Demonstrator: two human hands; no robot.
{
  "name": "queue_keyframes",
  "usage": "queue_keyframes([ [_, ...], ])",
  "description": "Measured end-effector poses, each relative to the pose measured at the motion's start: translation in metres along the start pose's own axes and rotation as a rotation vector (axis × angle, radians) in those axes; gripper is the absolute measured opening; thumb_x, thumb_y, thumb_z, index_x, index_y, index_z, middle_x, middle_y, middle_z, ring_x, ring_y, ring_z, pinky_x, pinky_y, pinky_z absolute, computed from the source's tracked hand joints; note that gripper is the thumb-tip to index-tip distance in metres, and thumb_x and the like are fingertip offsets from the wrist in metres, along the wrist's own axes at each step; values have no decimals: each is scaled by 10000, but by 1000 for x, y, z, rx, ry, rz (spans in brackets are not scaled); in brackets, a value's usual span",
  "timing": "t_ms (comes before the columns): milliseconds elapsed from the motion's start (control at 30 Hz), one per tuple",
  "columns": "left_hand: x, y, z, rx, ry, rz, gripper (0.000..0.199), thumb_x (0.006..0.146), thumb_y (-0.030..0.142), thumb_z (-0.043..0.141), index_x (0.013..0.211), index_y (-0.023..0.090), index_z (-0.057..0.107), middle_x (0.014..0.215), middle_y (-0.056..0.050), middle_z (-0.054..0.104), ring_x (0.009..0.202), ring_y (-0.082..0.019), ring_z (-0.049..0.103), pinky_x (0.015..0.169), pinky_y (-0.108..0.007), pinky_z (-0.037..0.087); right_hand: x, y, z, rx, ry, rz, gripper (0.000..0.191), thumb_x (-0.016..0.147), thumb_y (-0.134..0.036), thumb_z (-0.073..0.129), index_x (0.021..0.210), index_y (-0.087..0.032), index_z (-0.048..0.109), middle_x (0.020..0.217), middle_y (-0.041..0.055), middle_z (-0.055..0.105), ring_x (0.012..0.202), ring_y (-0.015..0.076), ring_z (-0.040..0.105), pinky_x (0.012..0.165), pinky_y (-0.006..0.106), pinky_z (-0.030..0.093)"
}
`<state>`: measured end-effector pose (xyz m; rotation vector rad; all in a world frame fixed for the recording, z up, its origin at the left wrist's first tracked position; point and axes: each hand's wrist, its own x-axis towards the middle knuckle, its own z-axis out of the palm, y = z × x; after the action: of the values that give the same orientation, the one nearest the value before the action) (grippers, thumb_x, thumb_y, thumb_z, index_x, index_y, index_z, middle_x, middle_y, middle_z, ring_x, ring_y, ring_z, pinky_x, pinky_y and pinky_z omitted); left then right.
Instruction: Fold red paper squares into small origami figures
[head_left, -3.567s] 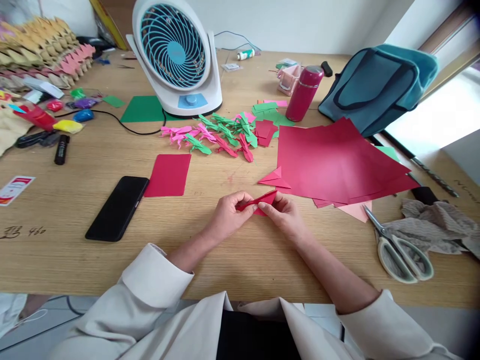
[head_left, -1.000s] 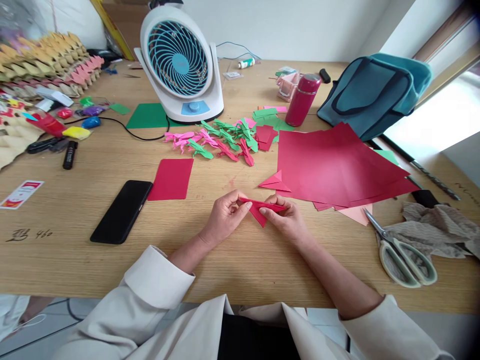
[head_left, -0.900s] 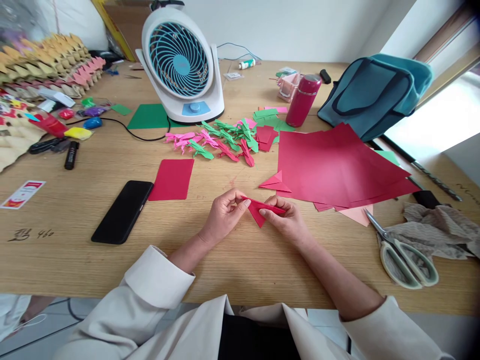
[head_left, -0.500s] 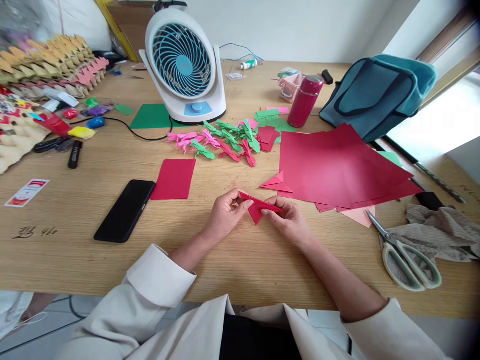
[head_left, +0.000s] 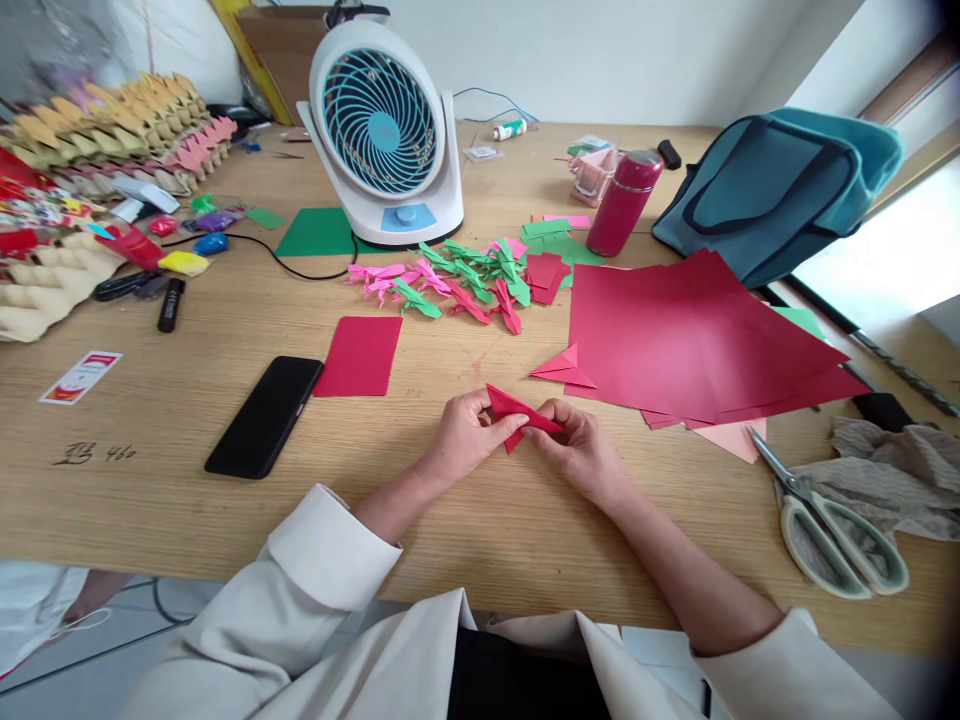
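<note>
A small piece of folded red paper is held just above the table between both my hands. My left hand pinches its left side, thumb pressed along the front. On the right side, my right hand grips the paper between thumb and fingers. My fingers behind the paper are partly hidden. Just beyond my right hand lies another folded red paper triangle, beside large red sheets. Several folded green, pink and red paper pieces are heaped farther back.
A black phone overlaps a small red sheet on the left. Scissors lie at right near a crumpled cloth. A fan, a red flask and a blue bag stand at the back.
My left thumb has moved inward along the folded paper toward my right thumb, and the paper's left end stands up more. The whole view has shifted slightly.
</note>
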<state>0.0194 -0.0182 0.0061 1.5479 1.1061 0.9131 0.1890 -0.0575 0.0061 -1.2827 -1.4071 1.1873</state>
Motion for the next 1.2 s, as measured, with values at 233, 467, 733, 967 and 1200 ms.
queue_keyframes([
  [233,4,-6,-6,-28,44,16,212,779,342,706,758,133,679,694,-18,672,610,-119,580,585,-222,459,0,-2,0,-9,-2,55,227,800,-342,669,693,-191,540,616,-33,472,564,106,387,522,243,305],
  [467,4,-6,-5,-51,63,-8,211,770,336,707,734,133,659,650,1,626,581,-106,538,580,-225,438,-1,0,0,56,-23,106,240,792,-359,673,708,-197,519,633,-29,477,574,109,407,519,235,329],
  [733,9,-11,-8,-125,109,-25,236,747,332,718,663,143,605,612,20,574,571,-91,497,576,-217,400,0,3,0,38,-33,79,247,805,-338,663,689,-191,502,626,-33,452,577,101,382,518,238,297],
  [967,12,-8,-12,-163,138,-32,237,766,355,699,694,139,632,597,39,527,529,-67,412,517,-207,332,0,4,1,41,-21,83,261,784,-358,670,680,-188,501,635,-30,450,588,102,373,530,242,299],
  [1200,12,-5,-16,-176,103,-30,264,815,381,646,697,148,608,574,50,469,502,-64,391,483,-209,306,0,-5,0,12,-29,105,257,769,-374,661,678,-186,510,631,-25,471,588,108,390,534,243,314],
])
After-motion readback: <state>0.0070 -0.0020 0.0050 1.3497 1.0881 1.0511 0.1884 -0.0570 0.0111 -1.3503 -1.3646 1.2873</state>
